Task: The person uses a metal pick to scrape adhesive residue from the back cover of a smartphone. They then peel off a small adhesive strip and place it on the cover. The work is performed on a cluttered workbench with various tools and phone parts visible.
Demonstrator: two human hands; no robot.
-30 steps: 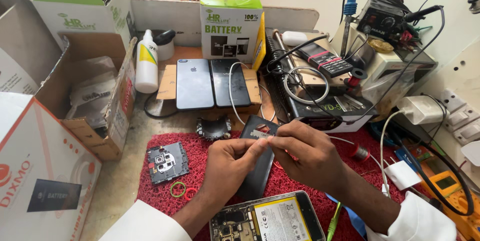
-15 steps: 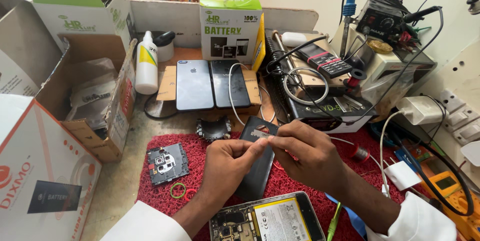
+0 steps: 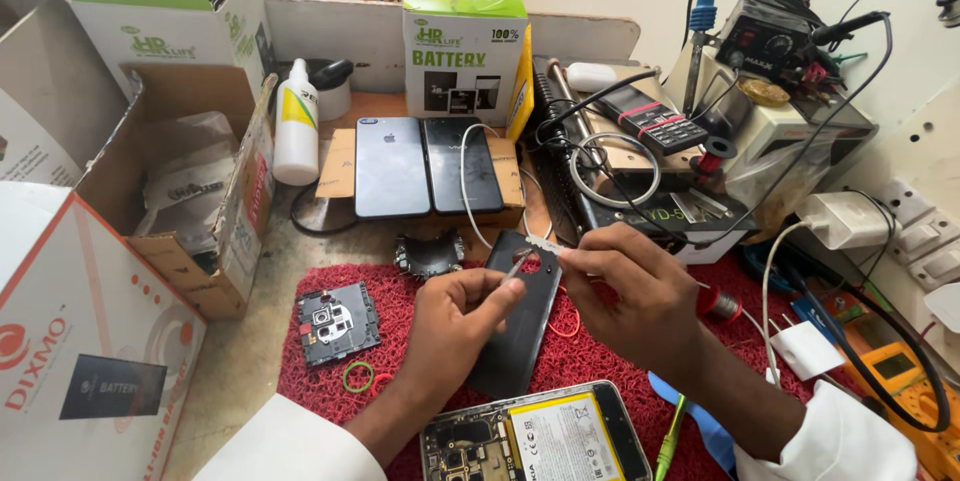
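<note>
Nothing much has moved since the earlier frames: both hands stay raised together above the red mat (image 3: 330,391), holding the same pose over the dark phone back cover (image 3: 520,326).

The left hand (image 3: 455,326) is closed in a pinch, thumb and forefinger grasping a thin metal tool (image 3: 517,265) whose tip points up and to the right. The right hand (image 3: 640,291) is likewise clenched, its fingertips gripping a small silvery strip (image 3: 545,243) that juts out to the left, just above the tip of the tool. Whether strip and tool touch cannot be told. Both pieces sit over the upper end of the back cover, which lies flat on the mat, slanting from near the left wrist up toward the fingers.

Left of the back cover on the mat lie a small circuit board with a camera module (image 3: 338,321) and, nearer the person, a green rubber band (image 3: 358,376). Just above the cover's upper left corner rests a small black frame part (image 3: 430,254). Below the cover, at the picture's lower edge, an opened phone with its battery showing (image 3: 535,436) lies on the mat. Beyond the cover, farther up the table (image 3: 240,361), two dark phones (image 3: 428,166) lie face down side by side, with a white bottle (image 3: 296,126) to their left and a green and white battery box (image 3: 465,46) behind them.
</note>
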